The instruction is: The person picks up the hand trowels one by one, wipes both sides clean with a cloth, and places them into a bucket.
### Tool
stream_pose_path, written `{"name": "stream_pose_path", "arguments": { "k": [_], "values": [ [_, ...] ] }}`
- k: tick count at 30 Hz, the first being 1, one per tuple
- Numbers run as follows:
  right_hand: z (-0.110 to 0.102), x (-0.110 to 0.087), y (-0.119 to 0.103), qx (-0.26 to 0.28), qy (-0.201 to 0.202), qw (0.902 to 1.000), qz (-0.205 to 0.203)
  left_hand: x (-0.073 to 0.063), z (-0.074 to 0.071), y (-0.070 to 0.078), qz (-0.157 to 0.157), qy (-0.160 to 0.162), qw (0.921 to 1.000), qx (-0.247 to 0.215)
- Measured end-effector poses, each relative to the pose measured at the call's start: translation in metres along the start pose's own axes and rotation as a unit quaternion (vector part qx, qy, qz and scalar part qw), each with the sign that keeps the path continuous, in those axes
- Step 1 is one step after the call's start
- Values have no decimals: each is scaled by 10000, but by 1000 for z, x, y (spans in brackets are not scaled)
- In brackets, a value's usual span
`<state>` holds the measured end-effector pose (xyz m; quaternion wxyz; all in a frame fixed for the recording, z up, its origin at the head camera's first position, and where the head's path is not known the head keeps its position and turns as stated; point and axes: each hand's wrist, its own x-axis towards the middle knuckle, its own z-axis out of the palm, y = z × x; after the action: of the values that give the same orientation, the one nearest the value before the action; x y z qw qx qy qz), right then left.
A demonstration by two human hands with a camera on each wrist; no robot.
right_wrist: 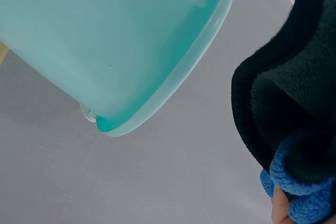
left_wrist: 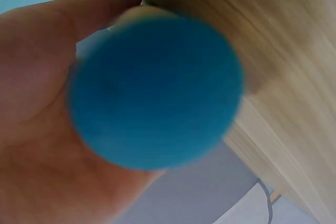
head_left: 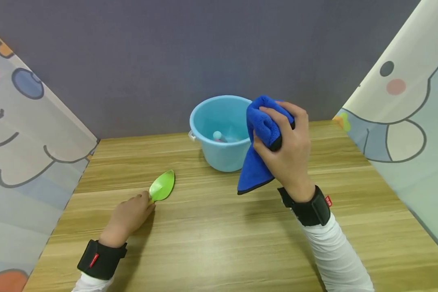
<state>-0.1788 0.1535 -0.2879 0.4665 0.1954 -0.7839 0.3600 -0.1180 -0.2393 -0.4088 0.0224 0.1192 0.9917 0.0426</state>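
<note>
My left hand [head_left: 131, 213] grips a small toy shovel [head_left: 162, 186] by its handle, low over the table at the left. Its pointed green blade faces away from me, and the fingers cover most of the handle. The handle's round blue end [left_wrist: 157, 93] looms large in the left wrist view. On the right, my right hand [head_left: 290, 142] holds up a bunched blue towel [head_left: 257, 168] with black edging, one corner hanging down. The towel overlaps the right side of a light blue bucket [head_left: 224, 156] in the head view.
Inside the bucket lie a pale ball [head_left: 217, 135] and other small things, partly hidden by the rim. A wood-grain table [head_left: 211, 243] lies under both hands. Behind it rises a grey panel [head_left: 149, 69], and cartoon-printed sheets [head_left: 398, 117] flank both sides.
</note>
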Motion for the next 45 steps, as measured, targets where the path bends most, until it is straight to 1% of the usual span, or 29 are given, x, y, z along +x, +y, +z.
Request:
{"name": "stream_pose_path", "arguments": {
  "k": [3,5,7,9,11,13,16,18,19,23,28,30,34,40,45],
  "values": [
    [0,0,0,6,14,10000,-9,0,1,3,120,61,9999,-88],
    [1,0,0,26,37,10000,-24,-1,0,4,130,16,9995,-284],
    [0,1,0,37,52,10000,-41,-1,-1,5,177,44,9985,-515],
    [0,1,0,41,62,10000,-50,0,0,7,385,166,9970,-651],
    [0,2,-1,47,72,10000,-49,2,2,9,641,321,9957,-581],
    [-1,2,-1,39,75,9999,-55,4,4,11,761,436,9944,-583],
    [0,3,-2,70,85,9999,-58,6,4,15,691,467,9943,-659],
    [0,3,-2,85,83,9999,-61,8,1,18,558,519,9933,-867],
    [0,3,-2,96,81,9999,-63,9,-1,20,537,569,9928,-909],
    [-1,3,-3,99,48,9999,-54,16,-11,27,575,985,9898,-859],
    [-1,2,-3,87,-27,10000,-35,22,-22,35,454,1328,9875,-720],
    [-1,1,-3,88,-45,9999,-31,23,-25,37,531,1524,9849,-634],
    [-1,1,-3,115,-39,9999,-34,24,-35,42,837,1958,9757,-511],
    [-1,0,-5,151,-46,9999,-31,32,-59,55,1051,2235,9679,-468],
    [-2,0,-7,257,-18,9996,-62,43,-81,73,1250,2588,9572,-357]
  ]
}}
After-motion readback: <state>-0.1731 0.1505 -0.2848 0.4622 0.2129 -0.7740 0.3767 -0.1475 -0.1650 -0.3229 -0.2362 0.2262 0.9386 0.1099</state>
